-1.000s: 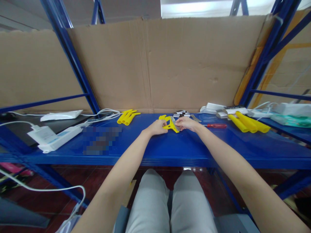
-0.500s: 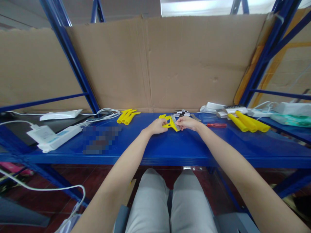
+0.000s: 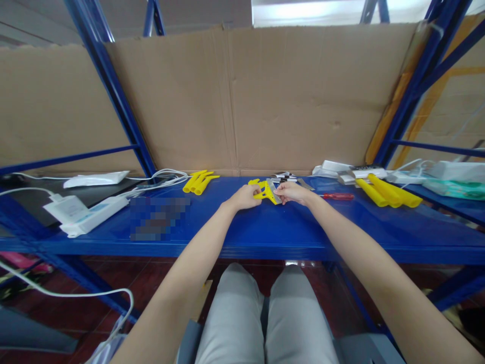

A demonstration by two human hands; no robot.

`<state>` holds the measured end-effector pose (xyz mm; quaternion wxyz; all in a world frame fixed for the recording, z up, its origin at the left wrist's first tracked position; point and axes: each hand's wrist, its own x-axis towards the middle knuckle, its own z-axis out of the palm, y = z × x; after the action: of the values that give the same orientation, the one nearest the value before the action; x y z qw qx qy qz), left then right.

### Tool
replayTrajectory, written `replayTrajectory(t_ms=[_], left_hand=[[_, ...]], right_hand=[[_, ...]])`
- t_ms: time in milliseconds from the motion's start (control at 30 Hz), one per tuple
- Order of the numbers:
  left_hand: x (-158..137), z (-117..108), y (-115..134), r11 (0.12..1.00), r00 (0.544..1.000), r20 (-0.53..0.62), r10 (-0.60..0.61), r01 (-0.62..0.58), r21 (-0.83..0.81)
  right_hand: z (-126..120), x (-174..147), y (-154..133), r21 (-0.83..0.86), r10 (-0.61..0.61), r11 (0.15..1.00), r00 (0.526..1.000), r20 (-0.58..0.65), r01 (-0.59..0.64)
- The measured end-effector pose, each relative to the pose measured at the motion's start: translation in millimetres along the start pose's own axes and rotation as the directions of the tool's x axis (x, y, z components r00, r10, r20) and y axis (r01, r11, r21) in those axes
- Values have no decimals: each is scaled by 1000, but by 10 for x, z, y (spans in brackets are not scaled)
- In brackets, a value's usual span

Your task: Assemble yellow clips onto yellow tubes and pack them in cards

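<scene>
My left hand [image 3: 247,197] is closed on a yellow plastic scraper head [image 3: 269,193], gripping its narrower left side just above the blue shelf. At the head's wide right end sits a flat grey metal blade [image 3: 275,189]. My right hand [image 3: 291,192] pinches this blade between thumb and fingers, holding it against the yellow part. Whether it is seated in the head is too small to tell. Behind the right hand lie several small black and white pieces [image 3: 283,177] and a flat metal piece [image 3: 305,184]. A red-handled screwdriver [image 3: 337,196] lies to the right.
Yellow tubular handles lie in two groups, one at left [image 3: 199,182] and one at right [image 3: 387,192]. A white power strip [image 3: 93,217] with cables is on the left. Cardboard [image 3: 242,101] stands behind the blue shelf [image 3: 265,237]; blue posts [image 3: 113,96] flank it.
Both hands stay in place on the scraper head and blade. The blade shows a slightly different tilt; the whole view has shifted very little.
</scene>
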<state>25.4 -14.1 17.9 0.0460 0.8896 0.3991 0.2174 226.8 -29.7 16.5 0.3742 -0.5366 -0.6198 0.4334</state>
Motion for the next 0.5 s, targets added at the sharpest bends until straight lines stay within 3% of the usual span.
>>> replayTrajectory(t_ms=[267, 400, 500], left_hand=[[-17, -9, 11, 999, 1000, -22, -6, 5, -44], [-8, 10, -13, 995, 996, -19, 84, -85, -60], [16, 26, -33, 984, 983, 44, 180, -180, -7]], right_hand=[[35, -45, -50, -39, 18, 999, 1000, 10, -18], [45, -16, -25, -29, -32, 999, 999, 11, 32], [47, 6, -11, -20, -64, 998, 998, -5, 64]])
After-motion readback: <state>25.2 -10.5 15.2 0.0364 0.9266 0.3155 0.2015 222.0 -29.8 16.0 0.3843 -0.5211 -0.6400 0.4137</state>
